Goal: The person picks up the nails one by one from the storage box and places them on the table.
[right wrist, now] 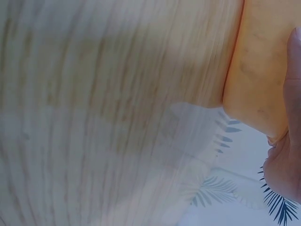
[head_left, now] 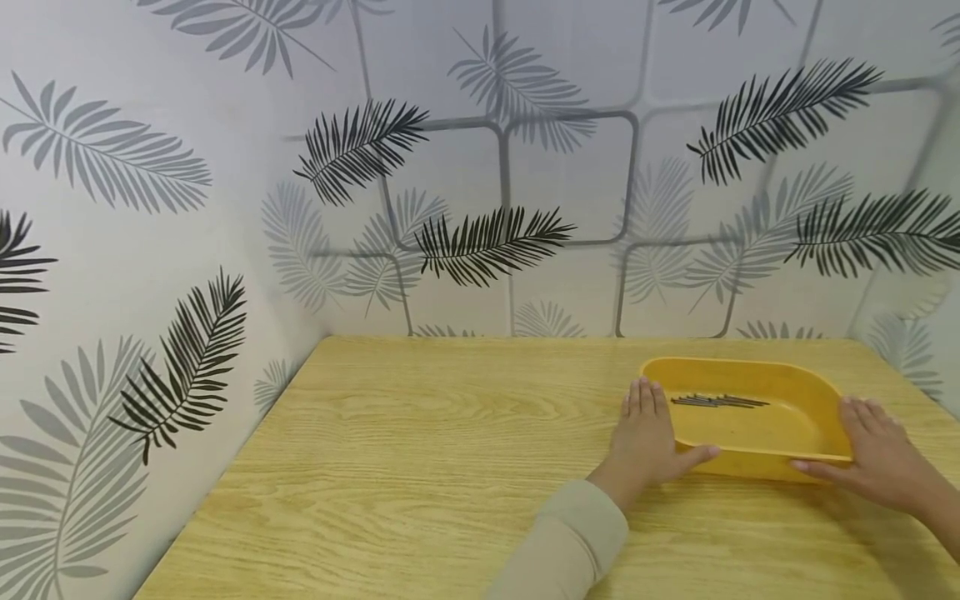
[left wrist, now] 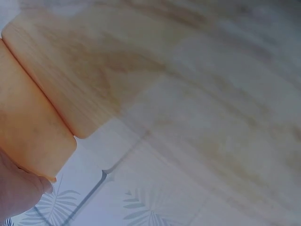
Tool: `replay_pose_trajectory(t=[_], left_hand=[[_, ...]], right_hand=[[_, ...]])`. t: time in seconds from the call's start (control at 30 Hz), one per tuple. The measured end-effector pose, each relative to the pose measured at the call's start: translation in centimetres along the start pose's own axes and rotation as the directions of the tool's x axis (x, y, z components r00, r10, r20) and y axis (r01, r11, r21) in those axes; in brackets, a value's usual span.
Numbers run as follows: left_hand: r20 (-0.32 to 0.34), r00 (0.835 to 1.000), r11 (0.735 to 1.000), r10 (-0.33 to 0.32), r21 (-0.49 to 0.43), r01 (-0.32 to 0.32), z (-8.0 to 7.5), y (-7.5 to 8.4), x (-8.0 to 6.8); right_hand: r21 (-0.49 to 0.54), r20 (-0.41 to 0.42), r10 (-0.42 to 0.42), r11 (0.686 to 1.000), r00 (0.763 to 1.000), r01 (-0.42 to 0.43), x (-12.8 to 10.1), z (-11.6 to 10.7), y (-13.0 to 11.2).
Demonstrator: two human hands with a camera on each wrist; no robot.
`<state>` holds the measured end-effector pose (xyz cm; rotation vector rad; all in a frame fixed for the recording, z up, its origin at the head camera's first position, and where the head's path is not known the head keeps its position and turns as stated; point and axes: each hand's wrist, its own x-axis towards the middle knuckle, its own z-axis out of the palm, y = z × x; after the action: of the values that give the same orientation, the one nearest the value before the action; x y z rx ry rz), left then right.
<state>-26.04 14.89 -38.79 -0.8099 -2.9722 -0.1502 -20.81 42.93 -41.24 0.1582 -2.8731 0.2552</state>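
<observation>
A shallow yellow plastic tray [head_left: 750, 461] stands on the right part of the wooden table. Inside, toward its back left, lies a small bunch of thin dark metal nails [head_left: 716, 402]. My left hand [head_left: 648, 437] holds the tray's left end, fingers along the outer side and thumb across the front wall. At the opposite end my right hand [head_left: 881, 454] grips the right front corner in the same manner, thumb pointing inward along the front. Both wrist views catch the tray's outer wall [left wrist: 33, 108] [right wrist: 258, 70] and part of each hand [left wrist: 19, 190] [right wrist: 291, 136].
The table [head_left: 420, 450] has a light wood-grain top that reaches back to the wall [head_left: 570, 183]. That wall carries a leaf and square-frame pattern, and a side wall [head_left: 247, 167] stands along the left edge.
</observation>
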Motion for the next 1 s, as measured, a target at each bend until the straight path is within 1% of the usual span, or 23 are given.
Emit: replay_pose_trajectory(t=[0.2, 0.43, 0.57, 0.77, 1.0], left_hand=[[0.002, 1.0, 1.0, 0.004, 0.016, -0.004, -0.2, -0.4, -0.3], [0.004, 1.0, 1.0, 0.0, 0.017, 0.0, -0.1, -1.0, -0.5], [0.005, 1.0, 1.0, 0.0, 0.01, -0.001, 0.0, -1.3, -0.5], [0.001, 1.0, 1.0, 0.005, 0.006, -0.005, -0.2, -1.7, -0.4], [0.002, 1.0, 0.999, 0.007, 0.051, -0.007, -0.2, -1.9, -0.8]], right_hand=[[0.023, 0.01, -0.003, 1.0, 1.0, 0.002, 0.1, -0.1, -0.5], [0.055, 0.073, 0.017, 0.998, 0.997, -0.021, 0.3, -0.4, -1.1], [0.055, 0.08, 0.018, 0.998, 0.997, -0.022, 0.4, -0.4, -1.4], [0.056, 0.074, 0.01, 0.998, 0.997, -0.015, 0.8, -0.4, -1.6], [0.03, 0.051, 0.002, 1.0, 0.999, -0.004, 0.8, -0.2, -1.7]])
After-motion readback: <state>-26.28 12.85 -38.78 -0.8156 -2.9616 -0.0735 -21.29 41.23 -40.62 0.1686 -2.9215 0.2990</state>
